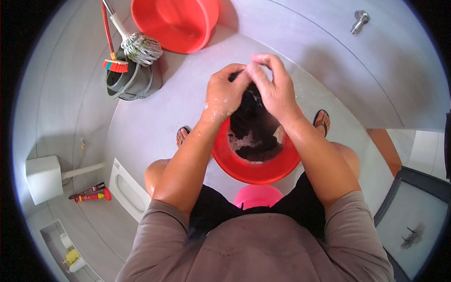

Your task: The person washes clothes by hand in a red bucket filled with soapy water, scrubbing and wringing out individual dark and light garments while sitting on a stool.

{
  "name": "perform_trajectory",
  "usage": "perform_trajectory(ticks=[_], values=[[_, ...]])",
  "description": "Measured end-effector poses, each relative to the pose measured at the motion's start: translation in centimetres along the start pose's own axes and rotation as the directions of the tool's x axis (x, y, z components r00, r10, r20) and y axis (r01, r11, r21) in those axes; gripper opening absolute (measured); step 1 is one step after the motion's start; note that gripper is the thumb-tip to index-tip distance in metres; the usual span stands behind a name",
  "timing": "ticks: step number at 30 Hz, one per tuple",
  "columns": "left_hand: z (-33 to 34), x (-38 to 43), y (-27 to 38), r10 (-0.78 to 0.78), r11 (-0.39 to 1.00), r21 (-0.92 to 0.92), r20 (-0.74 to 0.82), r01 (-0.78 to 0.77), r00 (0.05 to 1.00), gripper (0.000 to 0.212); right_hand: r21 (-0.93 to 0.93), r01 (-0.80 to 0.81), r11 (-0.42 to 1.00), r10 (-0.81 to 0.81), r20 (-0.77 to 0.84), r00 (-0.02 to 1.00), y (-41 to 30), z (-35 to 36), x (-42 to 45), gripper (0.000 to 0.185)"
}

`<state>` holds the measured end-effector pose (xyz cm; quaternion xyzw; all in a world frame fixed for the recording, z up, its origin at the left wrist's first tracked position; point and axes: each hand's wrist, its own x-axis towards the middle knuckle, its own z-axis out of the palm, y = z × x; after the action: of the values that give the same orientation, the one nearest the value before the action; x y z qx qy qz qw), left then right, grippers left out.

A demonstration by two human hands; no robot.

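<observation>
Below me a red plastic basin [259, 176] holds dark wet black cloth [250, 120] in sudsy water. A pale piece of cloth or foam [278, 134] shows at the basin's right side. My left hand [225, 90], with suds on the wrist, grips a raised part of the black cloth, seen between thumb and fingers. Close against it, my right hand [276, 86] has its fingertips touching the left thumb area; motion blurs it. Whether the right fingers pinch cloth is hidden.
A pink stool [259, 196] is beneath me. Ahead left are a grey bucket [135, 83], a string mop [142, 49], a brush [115, 66] and another red basin [176, 24]. Left lies a squat toilet [128, 188]; a tap [359, 22] projects from the right wall.
</observation>
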<state>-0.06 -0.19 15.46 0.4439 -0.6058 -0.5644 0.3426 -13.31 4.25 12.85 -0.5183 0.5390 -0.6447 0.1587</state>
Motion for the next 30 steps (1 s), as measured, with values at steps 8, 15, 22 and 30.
perform_trajectory(ticks=[8, 15, 22, 30], values=[[0.7, 0.4, 1.7, 0.007, 0.987, -0.152, -0.307, -0.057, 0.952, 0.027, 0.139, -0.444, 0.885, 0.356, 0.412, 0.839, -0.9, -0.7, -1.4, 0.064], [-1.8, 2.5, 0.8, -0.217, 0.797, -0.592, -0.463, -0.117, 0.860, 0.020, -0.288, -0.570, 0.770, 0.629, 0.493, 0.601, 1.7, -3.0, 1.3, 0.051], [0.0, 2.7, -3.1, -0.279, 0.589, -0.789, 0.003, 0.174, 0.960, 0.021, 0.152, -0.043, 0.988, 0.029, 0.090, 0.996, -4.1, 0.7, 0.5, 0.026], [4.2, -0.2, -1.1, -0.260, 0.849, -0.504, -0.131, 0.161, 0.957, 0.021, -0.255, 0.070, 0.964, -0.120, -0.187, 0.975, -0.6, 1.4, 0.8, 0.024]])
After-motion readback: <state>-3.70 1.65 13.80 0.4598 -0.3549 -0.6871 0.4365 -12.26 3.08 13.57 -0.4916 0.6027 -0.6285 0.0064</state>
